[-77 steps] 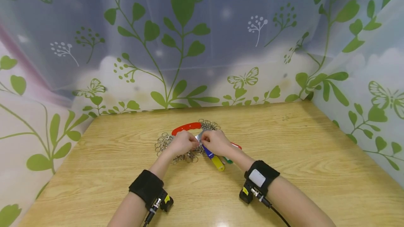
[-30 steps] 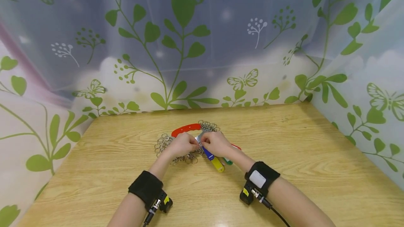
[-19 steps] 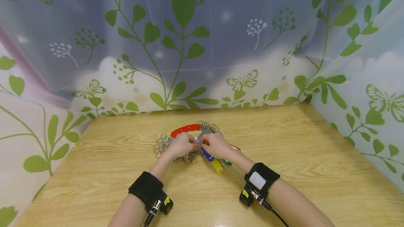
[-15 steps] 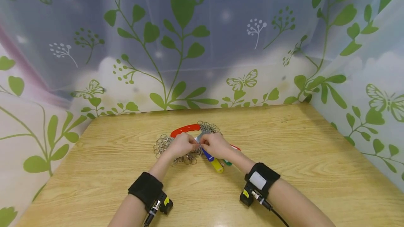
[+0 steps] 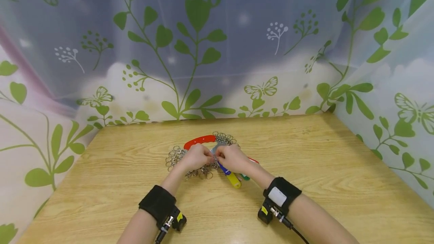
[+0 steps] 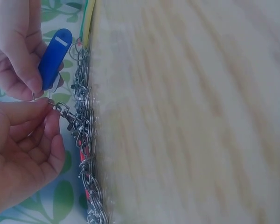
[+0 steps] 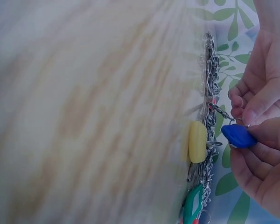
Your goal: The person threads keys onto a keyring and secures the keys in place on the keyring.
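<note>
In the middle of the head view both hands meet over a pile of metal split rings with swivel clasps (image 5: 174, 157). My left hand (image 5: 196, 157) pinches a key ring between thumb and forefinger; a swivel clasp (image 6: 67, 114) hangs from it in the left wrist view. Close against it, my right hand (image 5: 234, 158) pinches a blue key tag (image 6: 55, 56) by its ring end. The two sets of fingertips are right at each other, partly hiding the ring. Under the right hand lie a yellow key tag (image 5: 234, 180) and a green key tag (image 7: 192, 204).
Behind the hands lies a red handle (image 5: 200, 141) with a silvery metal part beside it. More rings (image 5: 224, 137) lie at its right end. The wooden table (image 5: 322, 183) ends at a leaf-patterned curtain (image 5: 217, 48). Each wrist wears a black strap with a cabled camera.
The hands stay together over the pile with only slight finger movement. The whole head view has shifted slightly.
</note>
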`<state>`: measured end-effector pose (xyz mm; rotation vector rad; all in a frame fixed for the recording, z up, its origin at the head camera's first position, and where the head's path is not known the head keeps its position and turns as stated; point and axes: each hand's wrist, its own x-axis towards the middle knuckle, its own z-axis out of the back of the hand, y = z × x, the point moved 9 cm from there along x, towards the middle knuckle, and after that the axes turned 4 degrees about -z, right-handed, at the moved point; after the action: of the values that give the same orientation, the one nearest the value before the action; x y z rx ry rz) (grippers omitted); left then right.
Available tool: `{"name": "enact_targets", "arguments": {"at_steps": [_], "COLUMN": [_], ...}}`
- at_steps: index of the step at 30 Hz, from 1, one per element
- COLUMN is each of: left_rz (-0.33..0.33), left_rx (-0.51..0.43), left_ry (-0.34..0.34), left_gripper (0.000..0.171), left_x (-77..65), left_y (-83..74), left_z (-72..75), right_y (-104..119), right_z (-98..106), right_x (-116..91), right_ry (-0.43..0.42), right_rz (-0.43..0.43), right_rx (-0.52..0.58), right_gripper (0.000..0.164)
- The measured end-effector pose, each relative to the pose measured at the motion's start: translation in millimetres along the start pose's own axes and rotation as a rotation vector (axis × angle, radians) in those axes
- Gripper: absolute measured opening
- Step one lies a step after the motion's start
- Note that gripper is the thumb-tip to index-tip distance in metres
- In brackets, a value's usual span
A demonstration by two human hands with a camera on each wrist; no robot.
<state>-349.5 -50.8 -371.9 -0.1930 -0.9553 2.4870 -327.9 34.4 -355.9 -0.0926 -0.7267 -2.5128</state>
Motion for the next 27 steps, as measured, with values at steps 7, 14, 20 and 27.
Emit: {"name": "enact_targets", "arguments": {"at_steps": [7,14,20,27], "left_rz": [0.016,0.026,-0.018,-0.004], "left_rx": [-0.014,-0.029,-0.053,-0.032], "left_ry": [-0.011,-0.019,0.021,0.013], "left_gripper": [0.017,0.017,0.012,0.016], "left_x": [-1.1,-3.1,-3.6,-3.9], "left_y": [0.9,4.3,2.2,4.5], "left_z": [1.1,3.5,1.1,-2.5], "right_y": [4.1,1.4,0.2,1.4], "right_z": [-1.7,-1.7,1.1,-1.7], "right_x": [-1.5,1.2,3.0,-0.1], "right_ry": [0.031,0.019,-0.004,0.019], "right_rz": [0.009,-0.004,-0.002,0.004], "right_rx": [-0.003,0.011,-0.005,-0.006], "right_gripper": [0.01,0.009,0.007,0.008]}}
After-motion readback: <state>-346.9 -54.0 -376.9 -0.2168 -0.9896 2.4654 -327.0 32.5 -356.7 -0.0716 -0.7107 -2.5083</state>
